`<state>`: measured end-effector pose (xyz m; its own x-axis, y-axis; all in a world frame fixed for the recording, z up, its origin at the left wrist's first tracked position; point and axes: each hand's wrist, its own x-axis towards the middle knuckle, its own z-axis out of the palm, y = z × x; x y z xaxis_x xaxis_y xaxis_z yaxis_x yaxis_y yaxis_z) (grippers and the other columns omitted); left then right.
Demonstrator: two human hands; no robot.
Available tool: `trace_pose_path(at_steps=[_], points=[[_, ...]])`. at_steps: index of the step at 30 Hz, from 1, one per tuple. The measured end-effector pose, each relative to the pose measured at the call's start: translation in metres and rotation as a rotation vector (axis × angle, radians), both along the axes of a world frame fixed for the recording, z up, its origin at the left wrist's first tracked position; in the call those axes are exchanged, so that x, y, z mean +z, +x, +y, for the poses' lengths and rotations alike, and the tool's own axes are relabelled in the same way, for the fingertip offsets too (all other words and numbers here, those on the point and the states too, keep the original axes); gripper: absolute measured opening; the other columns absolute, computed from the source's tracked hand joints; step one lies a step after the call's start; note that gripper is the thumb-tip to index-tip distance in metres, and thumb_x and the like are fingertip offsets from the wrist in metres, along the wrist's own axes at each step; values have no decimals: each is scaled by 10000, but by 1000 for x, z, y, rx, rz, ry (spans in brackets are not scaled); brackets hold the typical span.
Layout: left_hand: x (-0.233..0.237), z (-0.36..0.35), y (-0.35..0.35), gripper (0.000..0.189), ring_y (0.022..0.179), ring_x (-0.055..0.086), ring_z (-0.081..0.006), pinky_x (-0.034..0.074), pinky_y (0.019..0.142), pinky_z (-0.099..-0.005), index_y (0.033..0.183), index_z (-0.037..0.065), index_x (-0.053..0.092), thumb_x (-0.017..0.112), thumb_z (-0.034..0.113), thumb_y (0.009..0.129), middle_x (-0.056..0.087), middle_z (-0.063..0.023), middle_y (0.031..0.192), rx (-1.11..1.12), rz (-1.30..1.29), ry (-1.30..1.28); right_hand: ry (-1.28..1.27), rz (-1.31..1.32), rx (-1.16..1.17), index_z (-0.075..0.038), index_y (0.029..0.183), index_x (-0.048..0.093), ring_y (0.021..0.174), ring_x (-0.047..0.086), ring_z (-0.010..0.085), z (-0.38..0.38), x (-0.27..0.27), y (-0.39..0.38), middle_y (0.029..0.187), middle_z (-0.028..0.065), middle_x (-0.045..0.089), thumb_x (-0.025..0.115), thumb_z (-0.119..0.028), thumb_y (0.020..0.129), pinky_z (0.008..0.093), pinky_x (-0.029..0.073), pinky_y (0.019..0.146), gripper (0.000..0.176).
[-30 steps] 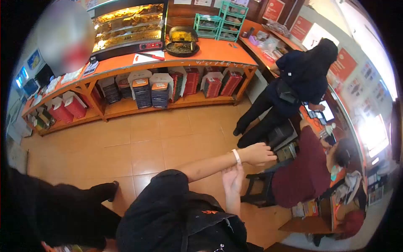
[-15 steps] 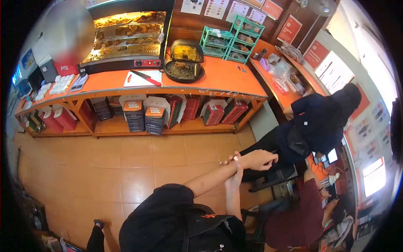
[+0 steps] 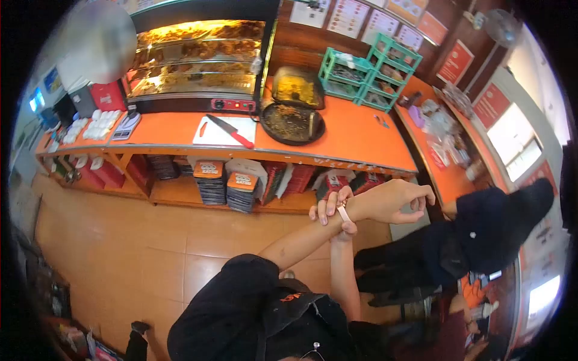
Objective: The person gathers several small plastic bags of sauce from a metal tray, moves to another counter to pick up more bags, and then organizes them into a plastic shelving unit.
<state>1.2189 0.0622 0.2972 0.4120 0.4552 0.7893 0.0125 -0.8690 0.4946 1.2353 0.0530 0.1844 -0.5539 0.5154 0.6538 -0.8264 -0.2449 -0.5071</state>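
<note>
My left hand [image 3: 398,201] reaches across to the right, empty, with its fingers loosely curved and a little apart. A pale, narrow wristband [image 3: 343,213] circles my left wrist. From below, my right hand [image 3: 335,212] wraps around that wrist at the band, fingers over the top and thumb on the near side. Its fingertips touch the band's edge; whether a clasp lies under them is hidden. Both forearms are bare, in front of my black shirt [image 3: 223,301].
Ahead is an orange counter [image 3: 361,135] with a heated display case [image 3: 195,60], a red-handled knife [image 3: 232,130] on a white board, a black pan [image 3: 292,123] and green racks [image 3: 346,72]. A person in dark clothes [image 3: 487,231] stands at right; another in maroon sits lower right.
The view has turned, so the counter sits lower and further right. My joined hands appear higher, the left fingers hang looser, and more of the wristband shows. The dark-clothed person appears lower.
</note>
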Motion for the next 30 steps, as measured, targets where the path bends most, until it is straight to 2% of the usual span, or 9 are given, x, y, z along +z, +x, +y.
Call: trace_pose_path(at_steps=[5, 7, 10, 13, 14, 19, 23, 26, 30], points=[[-16, 37, -68, 269, 660, 561, -266, 449, 588, -352, 1004, 74, 522, 503, 289, 843, 590, -100, 772, 254, 126, 37, 231, 176, 570, -131, 945, 392, 799, 528, 232, 52, 2, -90, 827, 42, 565, 659, -166, 618, 457, 410, 778, 423], [-22, 55, -108, 161, 679, 553, -163, 431, 586, -298, 863, 113, 513, 559, 190, 729, 546, -13, 699, 622, 484, 437, 285, 214, 741, -146, 1100, 401, 948, 497, 305, 72, -13, -127, 996, 106, 554, 709, -210, 595, 504, 370, 861, 596], [-56, 75, -181, 104, 683, 534, -142, 389, 591, -277, 775, 152, 493, 541, 225, 719, 531, 31, 678, 926, 870, 546, 71, -195, 788, -256, 1364, 99, 1149, 381, 350, 75, -28, -172, 1307, 233, 277, 774, -368, 570, 477, 313, 948, 1048], [-92, 67, -262, 199, 807, 543, -135, 393, 652, -289, 840, 168, 503, 586, 286, 703, 567, 48, 740, 1109, 1151, 337, -89, -330, 980, -256, 1358, 115, 1178, 350, 316, 57, -56, -226, 1333, 210, 233, 773, -392, 570, 457, 307, 961, 1036], [-102, 57, -288, 68, 741, 530, -142, 385, 641, -288, 751, 159, 508, 531, 216, 721, 535, 49, 683, 1206, 1125, 328, -116, -396, 1063, -266, 1355, 119, 1193, 331, 306, 46, -55, -240, 1324, 165, 281, 770, -381, 569, 482, 269, 977, 1027], [-128, -31, -395, 120, 757, 541, -158, 401, 668, -292, 822, 147, 526, 549, 208, 721, 555, 20, 693, 1493, 1104, -74, -222, -499, 1220, -225, 1323, 228, 1175, 347, 304, -28, -59, -326, 1300, 109, 328, 738, -458, 595, 479, 275, 971, 919], [-142, -99, -489, 169, 771, 549, -164, 414, 640, -306, 850, 153, 530, 567, 242, 710, 562, 0, 730, 1659, 1101, -323, -358, -536, 1340, -155, 1189, 358, 1091, 423, 275, -89, -69, -412, 1082, 66, 482, 698, -446, 651, 478, 316, 953, 700], [-141, -152, -563, 206, 714, 569, -199, 434, 609, -338, 890, 136, 544, 556, 240, 713, 569, -36, 706, 1694, 879, -395, -396, -551, 1367, -148, 980, 444, 920, 490, 236, -140, -74, -496, 848, 29, 490, 674, -317, 641, 523, 317, 935, 443], [-111, -226, -639, 229, 676, 574, -250, 451, 570, -364, 925, 104, 542, 537, 226, 731, 581, -68, 722, 1718, 398, -454, -295, -439, 1626, -146, 918, 449, 896, 495, 231, -201, -67, -593, 837, 21, 493, 679, -325, 594, 561, 266, 954, 435]])
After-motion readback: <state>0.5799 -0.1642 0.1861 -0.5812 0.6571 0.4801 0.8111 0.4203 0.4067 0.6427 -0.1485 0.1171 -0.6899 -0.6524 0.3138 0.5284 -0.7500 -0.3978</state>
